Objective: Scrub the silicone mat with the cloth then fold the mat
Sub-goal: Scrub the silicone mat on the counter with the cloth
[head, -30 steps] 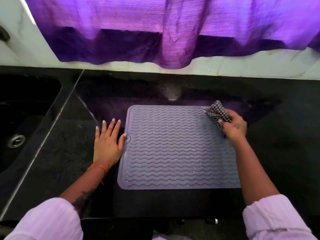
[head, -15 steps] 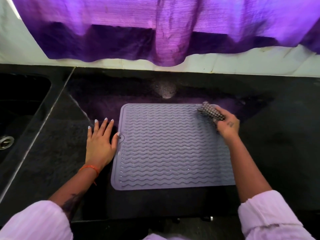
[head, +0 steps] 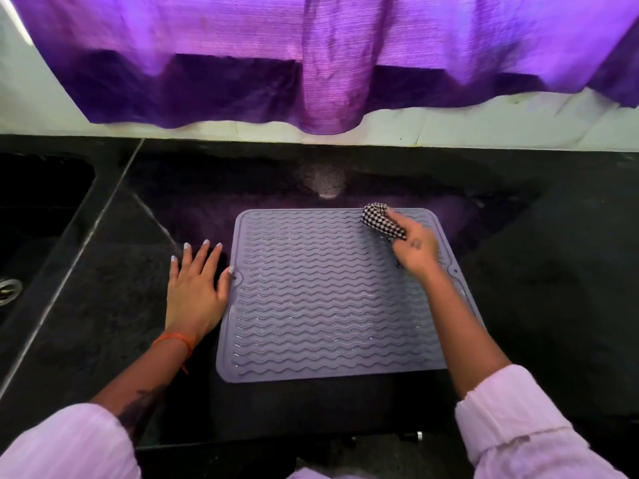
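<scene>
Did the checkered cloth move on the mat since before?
Yes. The cloth, held in the right hand, slid left along the mat's far edge, away from its right corner.

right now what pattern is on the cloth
Black-and-white check, clearest in the head view where the right hand holds the cloth.

Head view, steeply downward, close.

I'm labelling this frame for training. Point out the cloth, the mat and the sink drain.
cloth [head: 382, 223], head view, its checked bunch.
mat [head: 311, 299], head view, ribbed middle.
sink drain [head: 8, 291], head view, metal ring.
</scene>
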